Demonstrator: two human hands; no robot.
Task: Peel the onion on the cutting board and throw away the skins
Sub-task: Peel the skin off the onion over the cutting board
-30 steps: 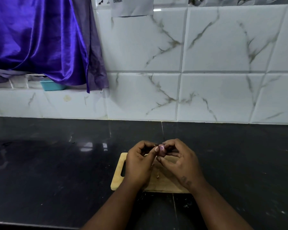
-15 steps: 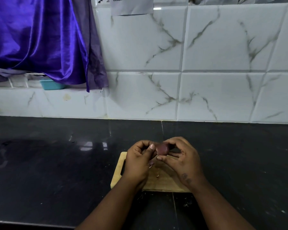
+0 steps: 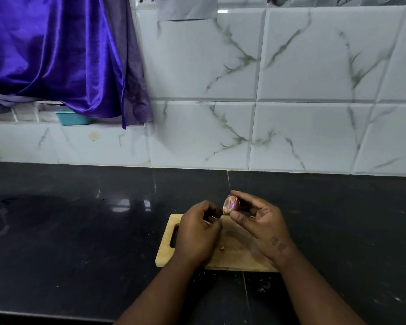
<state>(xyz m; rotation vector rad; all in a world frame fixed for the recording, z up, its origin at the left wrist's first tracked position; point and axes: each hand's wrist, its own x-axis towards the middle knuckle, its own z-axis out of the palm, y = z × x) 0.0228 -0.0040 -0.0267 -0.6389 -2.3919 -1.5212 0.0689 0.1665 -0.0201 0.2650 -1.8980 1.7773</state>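
Note:
A small purple-pink onion (image 3: 230, 204) is pinched between the thumb and fingers of my right hand (image 3: 259, 222), held just above the far edge of the wooden cutting board (image 3: 238, 256). My left hand (image 3: 198, 233) hovers over the board's left part, fingers curled; its fingertips pinch what looks like a thin strip of skin that still trails from the onion. A small scrap of skin (image 3: 222, 247) lies on the board between my hands. The board has a handle slot (image 3: 174, 235) at its left end.
The board lies on a glossy black countertop (image 3: 80, 231) against a white marble-tiled wall (image 3: 291, 102). A purple cloth (image 3: 56, 55) hangs at upper left over a ledge with a teal container (image 3: 72, 117). Small crumbs dot the counter near the front edge.
My hands have drawn apart. The left hand moved down and left, away from the onion, and the right hand turned so the onion now shows.

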